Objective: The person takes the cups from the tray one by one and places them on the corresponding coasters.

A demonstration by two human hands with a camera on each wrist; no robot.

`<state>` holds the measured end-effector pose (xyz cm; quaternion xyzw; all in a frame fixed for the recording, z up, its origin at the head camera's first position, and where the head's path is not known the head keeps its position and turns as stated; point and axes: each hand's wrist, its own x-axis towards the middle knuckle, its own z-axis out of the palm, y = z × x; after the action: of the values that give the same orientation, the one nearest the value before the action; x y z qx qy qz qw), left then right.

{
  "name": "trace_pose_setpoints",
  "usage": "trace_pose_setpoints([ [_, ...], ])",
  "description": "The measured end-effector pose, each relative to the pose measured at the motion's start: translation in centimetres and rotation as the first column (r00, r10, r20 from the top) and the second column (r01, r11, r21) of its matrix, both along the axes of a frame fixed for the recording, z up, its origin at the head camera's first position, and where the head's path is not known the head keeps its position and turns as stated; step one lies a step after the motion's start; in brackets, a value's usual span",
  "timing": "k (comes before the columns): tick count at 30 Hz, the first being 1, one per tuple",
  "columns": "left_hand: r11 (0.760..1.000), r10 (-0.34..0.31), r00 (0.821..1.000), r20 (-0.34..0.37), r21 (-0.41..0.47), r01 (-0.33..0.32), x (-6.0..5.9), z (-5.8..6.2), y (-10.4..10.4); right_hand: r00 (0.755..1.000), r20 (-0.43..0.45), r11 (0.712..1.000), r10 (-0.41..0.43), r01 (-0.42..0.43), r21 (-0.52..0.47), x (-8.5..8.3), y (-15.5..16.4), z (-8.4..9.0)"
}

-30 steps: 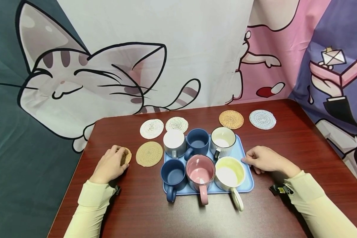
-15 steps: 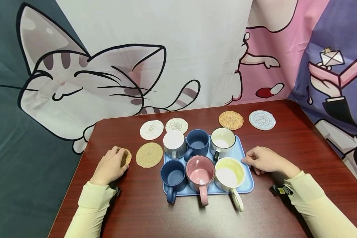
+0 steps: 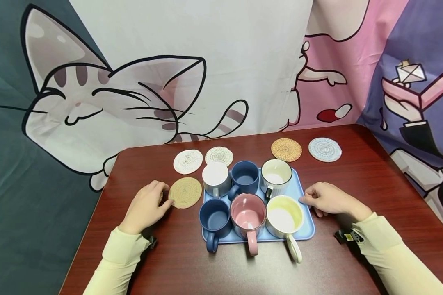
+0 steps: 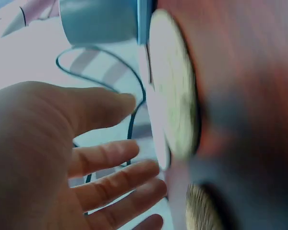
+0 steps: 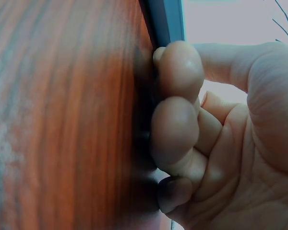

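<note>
My left hand lies on the table with its fingers spread and relaxed, gripping nothing, the fingertips just at the near-left edge of the tan woven coaster; a smaller brown coaster sits under the palm. My right hand rests beside the blue tray, fingers curled loosely, fingertips touching its right rim. Six mugs stand on that tray
</note>
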<state>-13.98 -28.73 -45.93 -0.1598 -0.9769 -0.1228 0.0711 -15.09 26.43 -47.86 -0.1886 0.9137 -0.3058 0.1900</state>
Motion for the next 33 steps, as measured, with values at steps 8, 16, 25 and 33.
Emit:
trace_pose_setpoints([
  [8,0.976,-0.018,1.000,0.003,0.217,0.017,2.2,-0.7,3.1,1.000,-0.002,1.000,-0.002,0.002,0.006,0.0,0.0,0.0],
  [16,0.809,-0.073,0.969,0.234,0.582,-0.080,6.3,-0.3,5.7,1.000,-0.005,1.000,0.003,-0.003,0.005,0.0,0.1,0.0],
  [25,0.527,-0.229,0.900,0.371,0.825,-0.206,10.2,-0.3,7.8,1.000,0.003,1.000,0.004,-0.004,-0.003,-0.1,0.2,-0.1],
  [33,0.431,-0.437,0.796,0.419,0.874,-0.223,12.5,-0.3,9.0,1.000,0.000,1.000,0.007,-0.007,-0.005,0.0,0.2,-0.2],
])
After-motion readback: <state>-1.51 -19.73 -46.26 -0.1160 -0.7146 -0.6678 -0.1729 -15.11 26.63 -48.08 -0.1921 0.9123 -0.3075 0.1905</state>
